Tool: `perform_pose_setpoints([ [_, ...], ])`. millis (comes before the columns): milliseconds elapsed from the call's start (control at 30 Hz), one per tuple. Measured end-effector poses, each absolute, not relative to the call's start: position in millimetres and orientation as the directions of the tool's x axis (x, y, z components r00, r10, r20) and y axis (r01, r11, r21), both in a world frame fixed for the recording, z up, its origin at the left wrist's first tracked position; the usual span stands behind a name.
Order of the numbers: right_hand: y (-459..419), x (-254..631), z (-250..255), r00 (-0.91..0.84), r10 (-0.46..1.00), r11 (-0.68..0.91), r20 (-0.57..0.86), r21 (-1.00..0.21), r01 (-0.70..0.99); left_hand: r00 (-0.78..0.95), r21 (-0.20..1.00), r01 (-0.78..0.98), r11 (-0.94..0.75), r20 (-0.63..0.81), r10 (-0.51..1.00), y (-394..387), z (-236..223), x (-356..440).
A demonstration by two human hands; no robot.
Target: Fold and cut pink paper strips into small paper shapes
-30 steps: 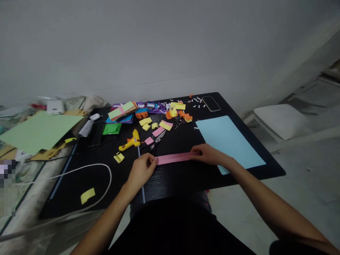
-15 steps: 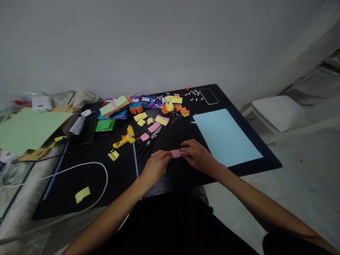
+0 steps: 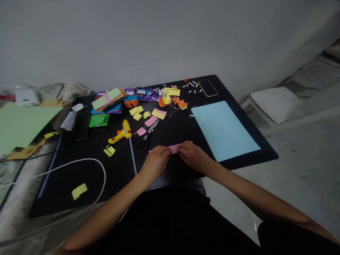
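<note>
A strip of pink paper (image 3: 174,148) lies across the near part of the black table, partly hidden under my fingers. My left hand (image 3: 157,158) grips it on the left, fingers bent together. On the right my right hand (image 3: 193,154) pinches the same strip, close to the left fingertips. Ends of the pink paper peek out past both hands. Just beyond my left hand are the dark-handled scissors (image 3: 152,128) and small pink pieces (image 3: 141,131). The yellow glue gun (image 3: 122,132) lies further left.
A light blue sheet (image 3: 225,131) covers the table's right side, with a phone (image 3: 208,88) behind it. Folded papers (image 3: 110,100) and yellow, orange and purple scraps fill the back. A white cable (image 3: 102,170) loops at left. A white stool (image 3: 273,104) stands right of the table.
My hands have shifted slightly along the pink strip, and its ends now show beyond them. My right fingers have drawn in closer together. The whole view has moved a little.
</note>
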State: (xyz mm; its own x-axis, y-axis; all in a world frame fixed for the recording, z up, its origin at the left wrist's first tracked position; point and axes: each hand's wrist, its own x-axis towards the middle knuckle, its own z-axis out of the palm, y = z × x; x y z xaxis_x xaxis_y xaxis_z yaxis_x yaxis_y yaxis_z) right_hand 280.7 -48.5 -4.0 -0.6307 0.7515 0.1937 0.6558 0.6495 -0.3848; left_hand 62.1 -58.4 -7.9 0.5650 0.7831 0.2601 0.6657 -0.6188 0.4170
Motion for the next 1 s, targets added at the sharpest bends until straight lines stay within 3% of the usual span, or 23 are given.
perform_pose_setpoints([
  [167,-47,279,3,-0.65,0.744,0.659,0.157,-0.341,0.671,0.543,0.465,0.654,-0.597,0.261,0.798,-57,-7,65],
  [367,-48,278,8,-0.705,0.705,0.708,0.08,-0.138,0.693,0.557,0.461,0.663,-0.59,0.222,0.8,-56,-4,66],
  [633,-45,280,10,-0.727,0.684,0.728,0.06,-0.102,0.678,0.608,0.325,0.699,-0.636,0.198,0.769,-57,0,68],
  [1000,-45,281,7,-0.716,0.688,0.726,0.12,-0.138,0.674,0.631,0.245,0.694,-0.677,0.246,0.736,-59,-4,67],
])
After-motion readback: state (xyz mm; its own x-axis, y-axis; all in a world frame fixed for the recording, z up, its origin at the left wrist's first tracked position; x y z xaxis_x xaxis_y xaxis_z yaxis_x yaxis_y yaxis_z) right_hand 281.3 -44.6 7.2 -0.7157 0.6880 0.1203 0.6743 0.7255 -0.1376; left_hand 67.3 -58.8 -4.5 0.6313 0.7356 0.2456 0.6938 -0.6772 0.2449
